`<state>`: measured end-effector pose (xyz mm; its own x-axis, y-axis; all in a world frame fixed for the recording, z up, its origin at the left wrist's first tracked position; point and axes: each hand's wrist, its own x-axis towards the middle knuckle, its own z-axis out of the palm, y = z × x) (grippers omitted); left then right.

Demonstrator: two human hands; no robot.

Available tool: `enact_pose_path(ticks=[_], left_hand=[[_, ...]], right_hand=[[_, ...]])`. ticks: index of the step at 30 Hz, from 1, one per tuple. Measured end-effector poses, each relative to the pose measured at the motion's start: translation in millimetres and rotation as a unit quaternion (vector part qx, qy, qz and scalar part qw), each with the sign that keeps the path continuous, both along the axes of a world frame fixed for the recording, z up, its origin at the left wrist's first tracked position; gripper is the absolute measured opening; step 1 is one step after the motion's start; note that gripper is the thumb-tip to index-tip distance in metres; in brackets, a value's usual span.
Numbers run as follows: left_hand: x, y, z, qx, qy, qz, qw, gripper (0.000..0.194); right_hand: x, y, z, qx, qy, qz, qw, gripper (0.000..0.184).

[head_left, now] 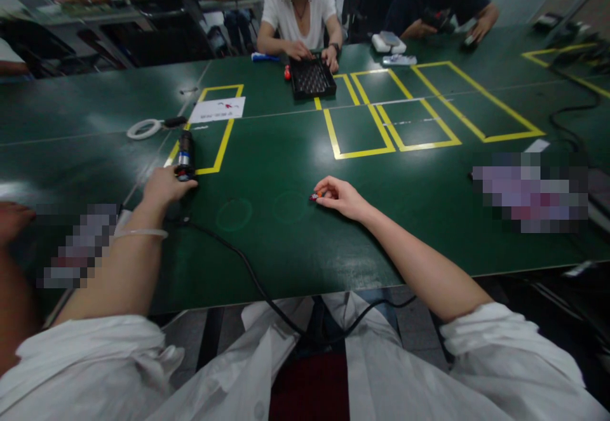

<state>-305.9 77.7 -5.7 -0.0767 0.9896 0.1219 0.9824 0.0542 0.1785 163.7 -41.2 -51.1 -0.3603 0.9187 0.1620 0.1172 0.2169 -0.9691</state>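
My left hand is closed around the near end of a black cylindrical tool with a blue and silver band, at the left of the green table. Its exact kind is unclear. Toward the middle, my right hand pinches a small red and orange piece just over the tabletop. The piece is too small to name, and my fingers partly cover it. Two faint round outlines mark the surface between my hands.
A black cable crosses the front edge toward my lap. Yellow tape outlines and a white sheet lie farther off, beside a white ring. Across the table, a person handles a black tray. Another person's hand rests at far left.
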Motion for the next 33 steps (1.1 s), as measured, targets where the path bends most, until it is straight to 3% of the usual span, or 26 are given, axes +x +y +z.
enact_pose_path(ticks=[3,7,13,18,23,33], left_hand=[[42.4,-14.5,2.5,-0.029,0.048,0.042,0.998,0.061],[110.8,-41.1,4.8,-0.015,0.041,-0.012,0.999,0.065],[212.0,-84.4,3.0,0.021,0.047,-0.12,0.991,0.058],[276.1,-114.0,4.3,0.037,0.058,-0.197,0.978,0.055],[304.4,-130.2,5.5,0.033,0.042,-0.238,0.97,0.055],[304.9,-134.0,0.4,0.053,0.054,-0.251,0.965,0.057]], right_hand=[[-0.4,0.8,-0.5,-0.005,0.004,-0.001,1.0,0.03],[0.9,0.4,0.7,0.001,-0.011,-0.013,1.0,0.028],[6.3,3.0,1.7,0.027,-0.024,-0.083,0.996,0.025],[12.6,7.0,1.4,0.047,-0.027,-0.134,0.989,0.024],[14.1,7.4,1.5,0.06,-0.041,-0.143,0.987,0.02],[10.0,2.6,4.9,0.09,-0.106,-0.127,0.982,0.016]])
